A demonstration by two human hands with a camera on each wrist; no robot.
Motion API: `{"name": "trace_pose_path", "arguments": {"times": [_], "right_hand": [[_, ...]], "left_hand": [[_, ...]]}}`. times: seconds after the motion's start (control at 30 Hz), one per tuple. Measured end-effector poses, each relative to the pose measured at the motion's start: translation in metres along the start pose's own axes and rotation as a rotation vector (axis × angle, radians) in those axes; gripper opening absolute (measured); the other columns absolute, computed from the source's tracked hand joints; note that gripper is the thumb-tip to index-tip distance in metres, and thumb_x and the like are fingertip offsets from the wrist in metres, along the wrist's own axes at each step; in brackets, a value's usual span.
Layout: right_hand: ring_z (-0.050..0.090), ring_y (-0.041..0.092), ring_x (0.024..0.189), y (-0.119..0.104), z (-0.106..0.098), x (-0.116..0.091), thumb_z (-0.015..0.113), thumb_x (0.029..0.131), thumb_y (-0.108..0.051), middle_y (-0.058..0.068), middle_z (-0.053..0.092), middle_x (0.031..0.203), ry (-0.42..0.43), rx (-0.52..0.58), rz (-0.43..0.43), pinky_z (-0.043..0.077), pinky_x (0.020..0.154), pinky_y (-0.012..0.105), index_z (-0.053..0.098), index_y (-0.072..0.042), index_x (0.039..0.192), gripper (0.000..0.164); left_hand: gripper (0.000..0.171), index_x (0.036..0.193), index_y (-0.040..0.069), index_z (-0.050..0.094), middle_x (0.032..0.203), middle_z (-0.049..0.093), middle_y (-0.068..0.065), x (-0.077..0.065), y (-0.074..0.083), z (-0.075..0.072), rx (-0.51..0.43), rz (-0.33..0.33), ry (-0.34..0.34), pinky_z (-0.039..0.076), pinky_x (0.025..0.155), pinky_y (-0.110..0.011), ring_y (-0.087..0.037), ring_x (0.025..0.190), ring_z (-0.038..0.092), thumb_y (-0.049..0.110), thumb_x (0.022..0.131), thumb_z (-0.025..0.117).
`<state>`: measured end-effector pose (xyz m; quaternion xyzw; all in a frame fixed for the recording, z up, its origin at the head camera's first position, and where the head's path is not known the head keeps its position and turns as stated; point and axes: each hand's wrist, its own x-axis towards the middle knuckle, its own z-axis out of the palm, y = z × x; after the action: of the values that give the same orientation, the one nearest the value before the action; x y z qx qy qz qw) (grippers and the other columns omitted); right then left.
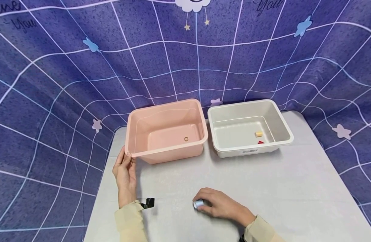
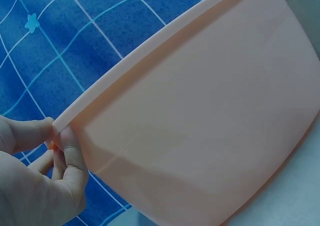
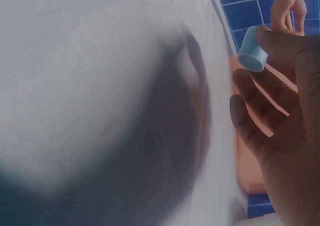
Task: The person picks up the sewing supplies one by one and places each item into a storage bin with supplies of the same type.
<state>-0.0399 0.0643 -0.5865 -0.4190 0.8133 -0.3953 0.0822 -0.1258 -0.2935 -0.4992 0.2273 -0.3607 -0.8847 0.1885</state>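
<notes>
My left hand (image 1: 126, 174) pinches the rim of a pink plastic bin (image 1: 167, 154) at its front left corner. The left wrist view shows thumb and fingers on either side of that rim (image 2: 122, 65), with a tiny orange spot by the fingertips that is too small to identify. Over the front of the table, my right hand (image 1: 217, 203) pinches a small light blue hollow cylinder (image 1: 198, 203) between thumb and finger. From the right wrist, the cylinder (image 3: 253, 50) shows a round rim at its lower end, while the other fingers stay loosely bent.
Right of the pink bin stands a white bin (image 1: 250, 148), holding a yellow cylinder (image 1: 258, 134) and a red piece (image 1: 261, 142). A small brownish ring (image 1: 186, 138) lies in the pink bin. Behind the light grey table (image 1: 173, 188) hangs a blue gridded curtain (image 1: 161, 77).
</notes>
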Motion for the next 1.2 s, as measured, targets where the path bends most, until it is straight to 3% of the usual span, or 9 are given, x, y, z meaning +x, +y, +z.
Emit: {"name": "trace_pose_path", "arguments": {"times": [0.47,0.87,1.2], "right_hand": [[0.06,-0.002,0.103,-0.005,-0.012,-0.001,0.074,0.099,-0.025,-0.017,0.067,0.12,0.025,0.066,0.109,0.056,0.091,0.025,0.07,-0.022,0.125,0.027],[0.062,0.0,0.097,-0.005,-0.027,0.001,0.073,0.1,-0.024,-0.011,0.069,0.121,0.09,0.068,0.067,0.059,0.084,0.028,0.07,-0.016,0.126,0.027],[0.064,0.007,0.093,-0.004,-0.045,0.005,0.076,0.097,-0.017,-0.006,0.07,0.117,0.212,0.061,-0.004,0.059,0.08,0.028,0.07,-0.014,0.123,0.027]], "left_hand": [[0.057,0.151,0.0,0.052,0.127,0.062,-0.012,-0.001,0.0,-0.001,0.0,-0.004,0.001,0.061,0.08,-0.021,-0.017,0.1,0.065,-0.009,0.096,0.065],[0.057,0.151,0.0,0.052,0.128,0.063,-0.012,-0.001,0.001,0.001,0.011,-0.01,-0.004,0.061,0.08,-0.021,-0.016,0.099,0.066,-0.009,0.097,0.065],[0.057,0.151,0.0,0.053,0.126,0.064,-0.012,0.0,0.0,-0.001,0.004,-0.009,-0.002,0.061,0.08,-0.021,-0.016,0.098,0.066,-0.009,0.096,0.067]]}}
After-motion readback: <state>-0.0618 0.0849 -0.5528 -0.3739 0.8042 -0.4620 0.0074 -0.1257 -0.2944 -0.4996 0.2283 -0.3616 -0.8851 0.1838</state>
